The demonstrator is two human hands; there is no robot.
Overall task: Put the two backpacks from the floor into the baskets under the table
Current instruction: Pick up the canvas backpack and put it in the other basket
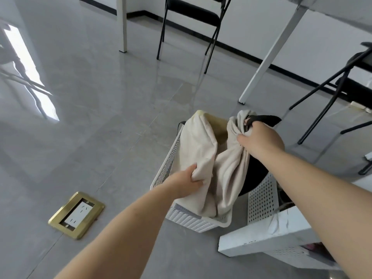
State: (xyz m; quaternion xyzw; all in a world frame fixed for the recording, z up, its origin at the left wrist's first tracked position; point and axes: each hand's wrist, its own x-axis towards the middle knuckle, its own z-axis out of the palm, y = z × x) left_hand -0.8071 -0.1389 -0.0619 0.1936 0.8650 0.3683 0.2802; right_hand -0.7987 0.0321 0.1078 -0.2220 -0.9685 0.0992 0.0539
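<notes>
A cream fabric backpack stands partly inside a white perforated basket on the floor. My left hand grips the backpack's near left fold. At the bag's upper right my right hand is closed on bunched cream cloth and a black strap. A black item fills a second white perforated basket just to the right; I cannot tell if it is the other backpack.
A white table corner juts over the baskets at lower right. White table legs and two black folding chairs stand beyond. A brass floor socket lies to the left on the grey tiled floor.
</notes>
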